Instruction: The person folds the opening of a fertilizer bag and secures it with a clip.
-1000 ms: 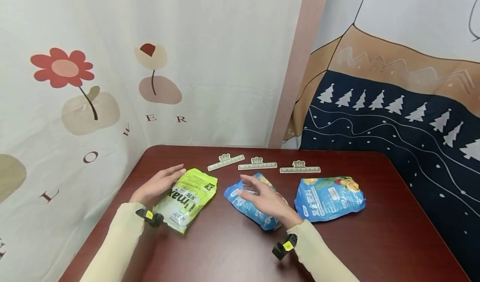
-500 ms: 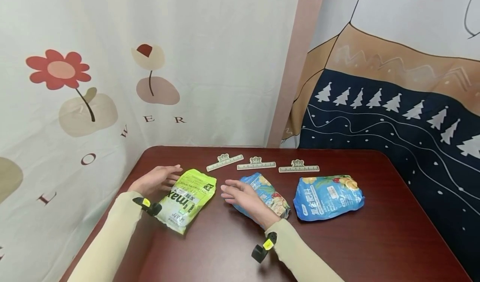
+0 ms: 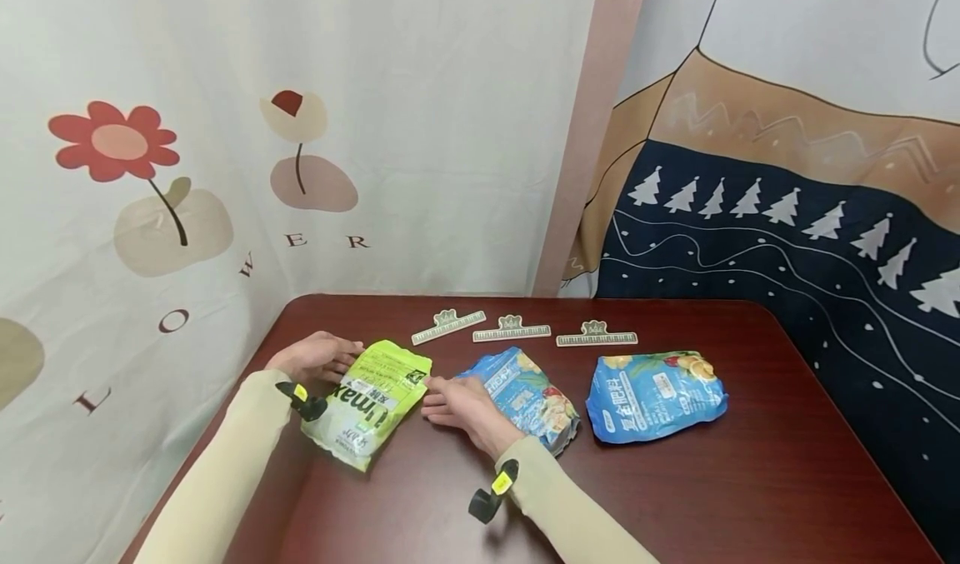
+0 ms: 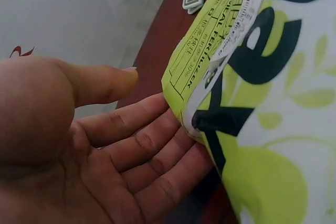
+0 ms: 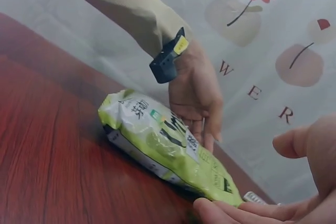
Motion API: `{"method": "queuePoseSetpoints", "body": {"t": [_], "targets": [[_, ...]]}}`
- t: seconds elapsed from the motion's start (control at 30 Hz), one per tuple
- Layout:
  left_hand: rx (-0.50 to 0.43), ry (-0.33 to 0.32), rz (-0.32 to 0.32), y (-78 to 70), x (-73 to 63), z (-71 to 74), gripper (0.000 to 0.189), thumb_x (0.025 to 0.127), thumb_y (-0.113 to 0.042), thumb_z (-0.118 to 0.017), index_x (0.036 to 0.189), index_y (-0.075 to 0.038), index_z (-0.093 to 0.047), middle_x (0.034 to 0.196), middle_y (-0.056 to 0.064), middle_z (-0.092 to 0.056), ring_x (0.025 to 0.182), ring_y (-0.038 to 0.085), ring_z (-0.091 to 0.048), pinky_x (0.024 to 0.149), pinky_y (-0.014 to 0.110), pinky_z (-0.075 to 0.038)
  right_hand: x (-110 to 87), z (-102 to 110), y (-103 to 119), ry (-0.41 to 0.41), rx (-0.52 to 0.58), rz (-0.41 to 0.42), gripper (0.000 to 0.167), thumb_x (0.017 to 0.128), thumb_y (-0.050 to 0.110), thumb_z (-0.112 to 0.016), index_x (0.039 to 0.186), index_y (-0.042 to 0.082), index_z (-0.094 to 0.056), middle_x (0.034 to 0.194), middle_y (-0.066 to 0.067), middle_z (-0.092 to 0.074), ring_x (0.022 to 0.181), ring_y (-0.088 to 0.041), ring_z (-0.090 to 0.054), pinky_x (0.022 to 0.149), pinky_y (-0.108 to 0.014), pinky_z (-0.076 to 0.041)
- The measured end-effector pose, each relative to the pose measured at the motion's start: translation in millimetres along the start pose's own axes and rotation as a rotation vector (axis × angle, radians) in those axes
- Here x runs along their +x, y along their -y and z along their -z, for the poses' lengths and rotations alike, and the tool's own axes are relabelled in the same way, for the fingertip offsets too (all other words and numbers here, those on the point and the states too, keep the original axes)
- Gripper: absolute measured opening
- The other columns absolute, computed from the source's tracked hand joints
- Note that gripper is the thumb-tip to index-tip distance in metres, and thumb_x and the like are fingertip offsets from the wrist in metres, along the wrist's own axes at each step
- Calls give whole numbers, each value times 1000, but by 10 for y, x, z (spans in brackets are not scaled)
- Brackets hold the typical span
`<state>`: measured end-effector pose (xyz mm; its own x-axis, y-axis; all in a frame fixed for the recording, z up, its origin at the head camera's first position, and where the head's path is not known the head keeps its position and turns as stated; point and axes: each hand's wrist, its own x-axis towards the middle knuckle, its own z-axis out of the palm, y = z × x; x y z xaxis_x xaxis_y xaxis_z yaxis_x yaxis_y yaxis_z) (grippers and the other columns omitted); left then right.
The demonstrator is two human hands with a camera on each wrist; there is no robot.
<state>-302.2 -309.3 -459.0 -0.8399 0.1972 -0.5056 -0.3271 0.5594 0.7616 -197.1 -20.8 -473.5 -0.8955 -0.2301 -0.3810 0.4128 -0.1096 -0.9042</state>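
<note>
A green and white fertilizer bag (image 3: pixel 371 401) lies on the left part of the table, printed side up. My left hand (image 3: pixel 315 356) is at its left edge; in the left wrist view the straight fingers (image 4: pixel 157 163) meet the bag's edge, their tips hidden behind it, with the thumb raised and apart. On the bag's other side is my right hand (image 3: pixel 468 410), its fingers extended at the right edge. The right wrist view has these fingertips close to the bag (image 5: pixel 173 148); contact is hard to tell. Neither hand grips anything.
A blue bag (image 3: pixel 536 401) lies just right of my right hand, partly covered by it. Farther right is another blue bag (image 3: pixel 656 397). Three ruler-like clips (image 3: pixel 512 329) lie in a row along the table's (image 3: pixel 757 481) far edge, before a printed curtain (image 3: pixel 435 131).
My right hand has moved left from above the middle blue bag to the green bag's right edge. The left hand stays by the bag's left edge, shifting only slightly.
</note>
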Motion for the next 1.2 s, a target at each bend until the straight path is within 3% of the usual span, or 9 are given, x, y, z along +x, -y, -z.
{"method": "queuePoseSetpoints", "body": {"t": [0.23,0.43,0.63,0.83,0.97,1.2], "targets": [[44,38,-4,-15,53,14,41,103,-18,-58,134,8,-60,106,7,-74,95,16,-69,85,35,-59,137,-28,-107,11,74,-33,48,98,21,-65,129,-15,-56,111,-27,-74,106,-35,-75,92,-40,-60],[79,18,8,-20,87,11,37,104,-18,-58,130,7,-63,103,6,-75,92,15,-70,83,35,-60,255,-65,-164,-12,97,-23,43,100,13,-63,129,-19,-55,108,-27,-74,103,-33,-76,88,-38,-62],[115,-12,19,-25,89,9,34,103,-16,-59,127,8,-64,105,8,-74,92,18,-69,82,37,-60,325,-119,-187,-53,41,-17,36,101,10,-62,124,-18,-60,106,-27,-75,98,-32,-77,83,-36,-63],[106,-28,49,-24,62,12,33,103,-16,-61,125,7,-65,102,9,-74,90,19,-69,80,36,-60,303,-241,-152,-163,1,-35,32,97,11,-68,113,-16,-61,91,-25,-77,86,-31,-79,72,-34,-64],[97,-39,58,-34,50,2,32,103,-17,-61,125,6,-65,102,9,-72,91,19,-68,79,36,-59,312,-256,-163,-157,31,-61,37,96,12,-70,116,-17,-58,91,-25,-76,85,-32,-79,70,-35,-64],[70,-36,50,-88,17,-35,28,103,-15,-57,121,5,-65,103,11,-73,91,21,-69,80,38,-59,342,-248,-170,-151,92,-99,30,96,10,-70,111,-15,-63,90,-23,-75,75,-27,-79,69,-34,-64]]}}
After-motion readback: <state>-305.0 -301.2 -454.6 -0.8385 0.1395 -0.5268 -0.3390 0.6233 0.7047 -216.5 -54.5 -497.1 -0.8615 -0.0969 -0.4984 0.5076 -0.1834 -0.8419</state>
